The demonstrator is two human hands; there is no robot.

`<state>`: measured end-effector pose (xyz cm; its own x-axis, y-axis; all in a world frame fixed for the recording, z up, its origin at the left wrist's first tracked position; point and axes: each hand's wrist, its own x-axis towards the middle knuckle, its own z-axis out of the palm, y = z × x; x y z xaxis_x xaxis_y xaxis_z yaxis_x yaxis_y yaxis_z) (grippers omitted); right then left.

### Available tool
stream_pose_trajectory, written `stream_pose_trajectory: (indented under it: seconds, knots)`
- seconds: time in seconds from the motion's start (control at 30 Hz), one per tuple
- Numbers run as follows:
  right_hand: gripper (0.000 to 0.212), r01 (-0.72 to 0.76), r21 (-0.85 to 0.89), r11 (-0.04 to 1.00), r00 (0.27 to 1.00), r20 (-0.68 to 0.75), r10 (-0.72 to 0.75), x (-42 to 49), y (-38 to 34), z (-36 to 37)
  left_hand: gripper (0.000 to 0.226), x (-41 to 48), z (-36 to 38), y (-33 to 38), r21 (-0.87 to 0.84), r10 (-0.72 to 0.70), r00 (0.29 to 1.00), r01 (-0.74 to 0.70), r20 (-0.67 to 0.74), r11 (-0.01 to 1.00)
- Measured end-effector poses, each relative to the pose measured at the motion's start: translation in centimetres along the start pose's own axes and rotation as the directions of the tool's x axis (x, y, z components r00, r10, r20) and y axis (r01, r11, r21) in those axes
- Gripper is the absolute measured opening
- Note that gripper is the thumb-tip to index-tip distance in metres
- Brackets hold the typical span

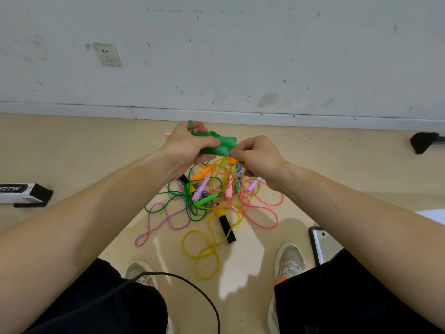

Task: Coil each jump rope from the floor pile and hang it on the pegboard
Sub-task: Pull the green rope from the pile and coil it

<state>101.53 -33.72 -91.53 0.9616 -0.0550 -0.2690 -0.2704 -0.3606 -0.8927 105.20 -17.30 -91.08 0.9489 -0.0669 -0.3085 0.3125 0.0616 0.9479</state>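
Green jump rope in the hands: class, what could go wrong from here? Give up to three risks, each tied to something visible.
1. The left hand grips the green handles and the right hand pinches their end; a slack grip could let the cord slip loose.
2. Green cord lies tangled in the floor pile; if it is this rope's, lifting may drag others.
3. Yellow loops and a black cable lie by the shoes: a trip hazard.

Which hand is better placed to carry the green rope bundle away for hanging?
Left, probably. The left hand grips the green rope bundle, with a cord loop over one finger; the right hand only pinches its end with the fingertips.
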Motion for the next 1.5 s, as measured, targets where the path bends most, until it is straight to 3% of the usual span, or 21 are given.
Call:
stream_pose_trajectory:
  seconds: [0.13,0.3,0.5,0.83,1.0,1.13,1.23,1.33,1.5]
  knots:
    - [0.017,-0.284,0.346,0.894,0.959,0.117,0.26,-0.3,-0.6,-0.4,0.057,-0.2,1.1,-0.9,0.065,0.079,0.996,-0.076,-0.046,0.995]
    - [0.008,-0.362,0.528,0.768,0.929,0.134,0.346,-0.4,-0.8,-0.3,0.063,0.1,1.4,-1.7,0.158,0.189,0.98,-0.177,-0.062,0.971]
    - [0.023,-0.401,0.604,0.689,0.91,0.176,0.375,-0.8,-1.1,0.2,0.072,-0.1,1.4,-2.6,0.339,0.327,0.94,-0.279,-0.095,0.898]
    - [0.017,-0.319,0.522,0.791,0.939,0.059,0.339,-0.9,-0.9,1.1,0.068,-0.3,2.2,-3.4,0.594,0.56,0.827,-0.423,-0.056,0.685]
    - [0.017,-0.268,0.332,0.904,0.957,-0.014,0.289,-1.1,-0.6,1.5,0.067,-0.6,2.4,-3.9,0.695,0.593,0.805,-0.422,-0.008,0.583]
    - [0.025,-0.158,-0.013,0.987,0.985,-0.075,0.156,-0.7,0.0,1.6,0.067,-0.7,2.4,-4.3,0.761,0.623,0.779,-0.449,0.076,0.469]
    - [0.031,-0.036,-0.238,0.971,0.998,-0.063,0.021,-0.1,0.0,1.1,0.066,-0.7,2.5,-4.2,0.816,0.644,0.737,-0.492,0.205,0.303]
    - [0.023,0.114,-0.473,0.874,0.99,-0.017,-0.138,0.3,-0.2,0.7,0.066,-0.5,2.3,-3.8,0.852,0.599,0.757,-0.472,0.261,0.226]
    - [0.021,0.31,-0.811,0.496,0.934,0.163,-0.317,-0.3,-0.5,0.8,0.067,-0.2,1.9,-3.1,0.861,0.419,0.863,-0.42,0.281,0.288]
